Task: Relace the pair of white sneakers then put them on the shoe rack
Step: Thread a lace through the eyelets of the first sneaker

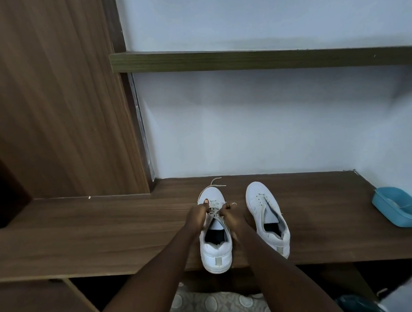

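Wooden bench (109, 229) runs the width of the view against a pale wall.

First sneaker (216, 253), white: about midway along the bench, toe toward the wall, heel hanging just over the front edge. Its lace (214, 181) is threaded criss-cross through the lower eyelets. The loose ends trail past the toe toward the back edge.

Left hand (197, 216): on the left side of the first sneaker's eyelet area, fingers curled, thumb and fingertips pinching a strand of the lace.

Right hand (230, 216): on the right side of the same eyelet area, fingers curled, pinching another strand. A short loop of lace shows just beyond its knuckles. Both forearms reach in from the bottom of the view and flank the sneaker.

Second sneaker (257, 193), white: just beside the first on its right, apart from it. The toe points toward the wall, angled slightly left, and the heel sits near the front edge. Eyelet rows and tongue visible. Neither hand touches it.

Blue plastic tub (398, 207): at the right end of the bench, well apart from the shoes.

Wall shelf (243, 60), wooden: mounted above the bench.

Wood-grain cabinet panel (58, 102): stands at the left, meeting the bench's back edge.

Patterned mat (212, 302): on the floor below the front edge.
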A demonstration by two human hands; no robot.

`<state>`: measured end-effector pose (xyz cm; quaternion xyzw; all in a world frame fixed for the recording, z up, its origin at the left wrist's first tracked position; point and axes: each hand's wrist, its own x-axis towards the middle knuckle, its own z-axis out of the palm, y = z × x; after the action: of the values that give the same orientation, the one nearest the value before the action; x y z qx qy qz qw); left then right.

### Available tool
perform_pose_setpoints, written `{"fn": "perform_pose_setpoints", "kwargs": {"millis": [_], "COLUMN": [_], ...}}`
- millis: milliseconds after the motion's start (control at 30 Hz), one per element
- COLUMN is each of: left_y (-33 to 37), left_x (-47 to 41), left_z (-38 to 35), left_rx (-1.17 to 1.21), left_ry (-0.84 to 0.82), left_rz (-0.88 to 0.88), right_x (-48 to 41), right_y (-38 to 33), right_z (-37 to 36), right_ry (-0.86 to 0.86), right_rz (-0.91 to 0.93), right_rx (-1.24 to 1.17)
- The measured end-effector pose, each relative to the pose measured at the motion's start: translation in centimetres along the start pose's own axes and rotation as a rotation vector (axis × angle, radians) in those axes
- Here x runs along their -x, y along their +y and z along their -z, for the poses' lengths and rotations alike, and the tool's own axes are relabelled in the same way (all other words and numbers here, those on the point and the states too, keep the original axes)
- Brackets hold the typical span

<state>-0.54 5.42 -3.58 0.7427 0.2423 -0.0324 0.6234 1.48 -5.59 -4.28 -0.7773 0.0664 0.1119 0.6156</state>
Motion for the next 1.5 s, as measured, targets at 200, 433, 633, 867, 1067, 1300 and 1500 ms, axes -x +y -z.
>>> {"fn": "perform_pose_setpoints", "kwargs": {"millis": [200,433,633,867,1067,1300,1500], "left_y": [0.8,4.3,7.5,14.0,19.6,23.7,26.8], "left_x": [-1.5,0.6,0.7,1.1,1.8,1.5,1.6], "left_z": [0.2,0.0,0.6,2.1,2.8,4.7,7.2], "left_rx": [0.270,0.346,0.486,0.453,0.444,0.513,0.471], "left_ry": [0.064,-0.027,0.072,0.176,0.161,0.213,0.302], "left_rz": [-0.004,-0.078,-0.122,-0.202,-0.303,-0.395,-0.456], "right_x": [-0.3,-1.1,-1.2,-0.5,-0.1,0.9,0.0], "right_y": [-2.0,-6.4,-11.4,-16.5,-22.1,-26.9,-28.9], "right_z": [1.0,1.9,5.2,7.6,8.4,10.5,12.6], "right_ry": [-0.087,-0.132,-0.044,-0.022,0.005,0.084,0.212], "right_rz": [-0.185,-0.201,-0.082,-0.052,0.024,0.176,0.281], "right_rx": [-0.123,-0.107,0.017,0.032,-0.118,-0.151,-0.188]}}
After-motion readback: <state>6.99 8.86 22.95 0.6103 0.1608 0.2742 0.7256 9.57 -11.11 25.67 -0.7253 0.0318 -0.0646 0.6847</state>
